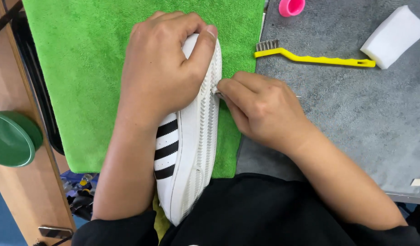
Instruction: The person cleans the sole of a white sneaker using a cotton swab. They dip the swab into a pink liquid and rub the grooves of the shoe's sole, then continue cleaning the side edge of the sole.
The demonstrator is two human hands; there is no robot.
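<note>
A white sneaker with three black stripes lies on its side on a green towel, its ribbed sole turned to the right. My left hand wraps over the toe end and grips it. My right hand has its fingers pinched together against the sole's edge near the toe, and a small grey tip shows between the fingertips; what it is I cannot tell.
A yellow-handled wire brush and a white sponge block lie on the grey mat at the right. A pink cap sits at the top edge. A green bowl rests on the wooden surface at the left.
</note>
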